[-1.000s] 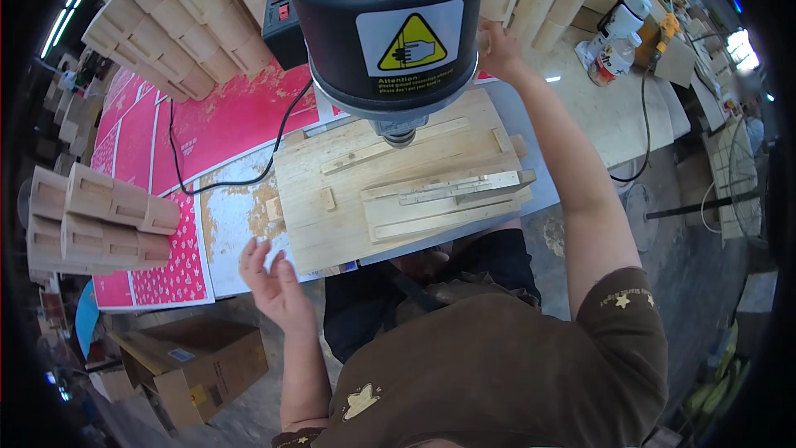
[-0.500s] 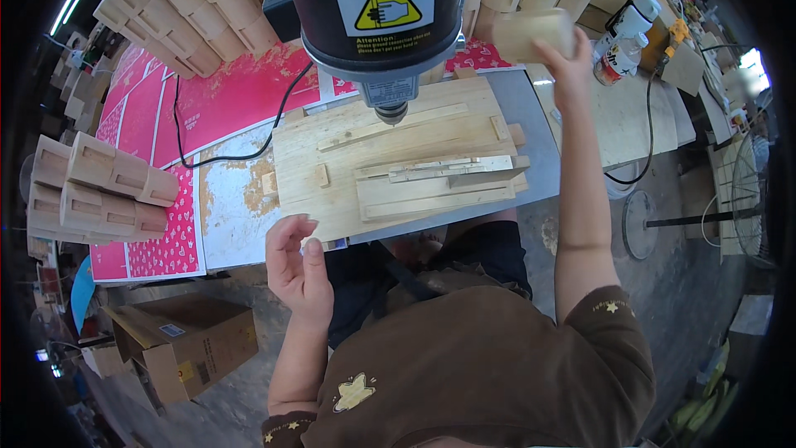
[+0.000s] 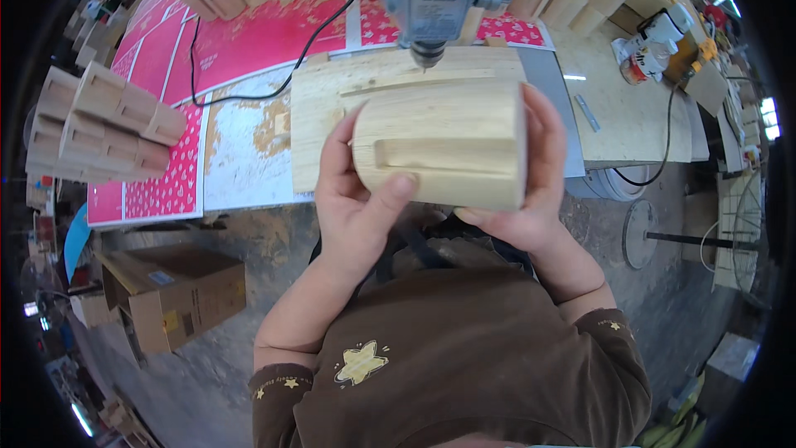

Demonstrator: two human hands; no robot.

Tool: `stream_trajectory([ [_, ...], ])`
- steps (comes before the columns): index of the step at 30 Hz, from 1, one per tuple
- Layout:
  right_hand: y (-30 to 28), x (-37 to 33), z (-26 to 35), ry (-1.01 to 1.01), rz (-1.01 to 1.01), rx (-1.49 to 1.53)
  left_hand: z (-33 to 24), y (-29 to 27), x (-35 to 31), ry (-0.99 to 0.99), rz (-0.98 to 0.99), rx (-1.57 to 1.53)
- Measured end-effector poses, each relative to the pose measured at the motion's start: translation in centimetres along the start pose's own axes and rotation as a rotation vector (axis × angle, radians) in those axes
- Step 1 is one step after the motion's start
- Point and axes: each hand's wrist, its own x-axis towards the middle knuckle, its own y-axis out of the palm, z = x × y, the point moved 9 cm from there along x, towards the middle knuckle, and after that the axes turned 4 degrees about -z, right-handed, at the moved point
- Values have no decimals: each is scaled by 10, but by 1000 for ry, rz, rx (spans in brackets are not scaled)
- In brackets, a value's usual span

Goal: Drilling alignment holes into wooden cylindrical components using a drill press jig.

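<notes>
Between both hands I hold a pale wooden cylinder (image 3: 452, 116), lying sideways with a long rounded slot facing me. My left hand (image 3: 356, 191) grips its left end, the thumb laid below the slot. Around the right end my right hand (image 3: 539, 174) is wrapped, thumb underneath. Just beyond the cylinder hangs the drill press (image 3: 448, 0), its chuck and bit pointing down. Beneath lies a wooden board (image 3: 319, 108) with a thin strip fixed on it; the cylinder hides most of its near part.
Stacked slotted wooden cylinders (image 3: 116, 120) stand at the left, with more along the back. A black cable (image 3: 282, 91) crosses the pink sheeting (image 3: 265, 33). Bottles (image 3: 651, 58) and a small blade-like tool (image 3: 587, 112) are on the right side. A cardboard box (image 3: 178, 294) sits on the floor.
My right hand has brought the wooden cylinder from the far right to the middle, in front of me. My left hand has risen and closed on its left end. The view has shifted.
</notes>
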Motion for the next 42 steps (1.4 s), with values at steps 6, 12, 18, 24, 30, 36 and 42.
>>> stream_trajectory([
  [6, 19, 1, -6, -99, 315, -494, -2, -70, -10, 3, -256, -64],
  [12, -42, -8, -57, -76, 143, -1309, 14, -131, -3, -10, -452, 256],
  [18, -43, -2, -90, -57, 118, -1201, 58, -118, 1, -113, -366, 231],
  [24, -36, 3, -88, -104, 137, -1179, 68, -109, -3, -138, -370, 221],
  [30, -24, 1, -85, -116, 158, -1124, 77, -93, -1, -195, -285, 269],
  [36, -18, -3, -80, -139, 187, -1130, 96, -52, 2, -179, -146, 183],
  [42, -65, -14, -85, -15, -1, -1083, 79, -59, -5, 131, -24, 921],
])
